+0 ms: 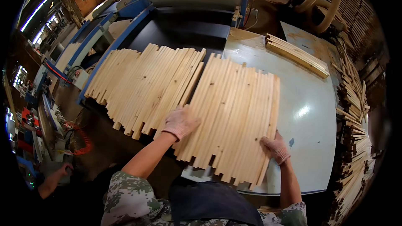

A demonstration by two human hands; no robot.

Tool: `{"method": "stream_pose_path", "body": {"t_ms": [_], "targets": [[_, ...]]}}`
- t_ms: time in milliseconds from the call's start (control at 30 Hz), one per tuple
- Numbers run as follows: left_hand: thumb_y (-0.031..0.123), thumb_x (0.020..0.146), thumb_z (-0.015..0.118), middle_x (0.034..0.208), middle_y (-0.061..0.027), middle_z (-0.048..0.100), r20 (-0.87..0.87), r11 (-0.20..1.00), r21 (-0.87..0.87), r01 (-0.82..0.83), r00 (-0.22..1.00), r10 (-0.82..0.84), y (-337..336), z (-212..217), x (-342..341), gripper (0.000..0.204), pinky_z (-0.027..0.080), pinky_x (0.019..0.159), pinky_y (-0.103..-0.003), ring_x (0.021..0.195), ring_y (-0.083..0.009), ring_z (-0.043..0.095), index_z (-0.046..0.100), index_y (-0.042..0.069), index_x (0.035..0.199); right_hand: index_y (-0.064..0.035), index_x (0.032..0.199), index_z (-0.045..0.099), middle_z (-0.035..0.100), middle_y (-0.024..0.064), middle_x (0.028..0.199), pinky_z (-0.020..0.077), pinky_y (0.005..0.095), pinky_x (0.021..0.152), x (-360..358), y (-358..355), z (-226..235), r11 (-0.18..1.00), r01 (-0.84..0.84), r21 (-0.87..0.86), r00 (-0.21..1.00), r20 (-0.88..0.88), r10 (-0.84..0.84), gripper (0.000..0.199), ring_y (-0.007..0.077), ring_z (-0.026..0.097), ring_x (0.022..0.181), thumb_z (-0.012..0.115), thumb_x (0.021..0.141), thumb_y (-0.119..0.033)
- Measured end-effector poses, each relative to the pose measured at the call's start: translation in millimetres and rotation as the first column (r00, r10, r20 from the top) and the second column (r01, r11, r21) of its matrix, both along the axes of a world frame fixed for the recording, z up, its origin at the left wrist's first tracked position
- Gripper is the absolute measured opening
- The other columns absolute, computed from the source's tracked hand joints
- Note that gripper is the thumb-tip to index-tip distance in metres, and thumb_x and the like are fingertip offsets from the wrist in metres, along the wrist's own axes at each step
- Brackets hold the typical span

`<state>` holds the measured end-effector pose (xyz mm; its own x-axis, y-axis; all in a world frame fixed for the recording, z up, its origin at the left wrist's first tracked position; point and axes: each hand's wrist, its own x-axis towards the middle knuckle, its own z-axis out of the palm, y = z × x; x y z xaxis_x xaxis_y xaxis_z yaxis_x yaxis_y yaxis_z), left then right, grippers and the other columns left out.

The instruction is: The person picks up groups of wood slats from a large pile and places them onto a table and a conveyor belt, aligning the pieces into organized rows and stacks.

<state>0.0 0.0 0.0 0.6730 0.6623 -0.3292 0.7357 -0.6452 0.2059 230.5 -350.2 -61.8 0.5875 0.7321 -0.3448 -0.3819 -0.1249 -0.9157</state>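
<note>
A row of pale wooden strips (234,113), laid side by side with uneven ends, lies between my gloved hands. My left hand (181,122) presses on its left edge, fingers curled over the outermost strips. At the opposite edge, my right hand (276,147) grips the outer strip, thumb on top and fingers down the side. This row rests largely on a pale, shiny table. To its left, a second row of wooden strips (144,86) lies on a black conveyor belt; a narrow dark gap parts the two rows at the far end.
A bundle of strips (297,54) lies at the table's (307,121) far right. Loose strips (356,142) pile up beyond its right edge. A blue machine frame (246,0) spans the black belt (180,29). At the lower left, another person's hand (63,170) shows.
</note>
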Motion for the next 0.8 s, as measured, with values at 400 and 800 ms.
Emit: {"method": "stream_pose_path", "body": {"t_ms": [400, 800], "targets": [[0.049, 0.083, 0.077, 0.111, -0.0236, 0.068, 0.290, 0.977, 0.208, 0.049, 0.951, -0.109, -24.8, -5.4, 10.9, 0.054, 0.054, 0.091, -0.050, 0.109, -0.0385, 0.068, 0.074, 0.003, 0.112, -0.0009, 0.148, 0.051, 0.078, 0.0236, 0.113, 0.0581, 0.0486, 0.096, -4.2, 33.6, 44.5, 0.614, 0.064, -0.787, 0.753, 0.442, 0.488, 0.076, 0.0404, 0.075, 0.105, 0.066, 0.097, -0.056], [0.055, 0.088, 0.070, 0.129, -0.0265, 0.068, 0.067, 0.987, 0.131, 0.094, 0.992, -0.104, -18.0, 11.3, 58.7, 0.073, 0.056, 0.096, -0.049, 0.118, -0.0363, 0.068, 0.069, -0.010, 0.121, -0.0021, 0.145, 0.061, 0.076, 0.0283, 0.116, 0.0545, 0.0530, 0.099, -3.1, 47.5, 40.3, 0.643, 0.320, -0.696, 0.609, 0.671, 0.423, 0.075, 0.0463, 0.071, 0.114, 0.052, 0.103, -0.064]]}}
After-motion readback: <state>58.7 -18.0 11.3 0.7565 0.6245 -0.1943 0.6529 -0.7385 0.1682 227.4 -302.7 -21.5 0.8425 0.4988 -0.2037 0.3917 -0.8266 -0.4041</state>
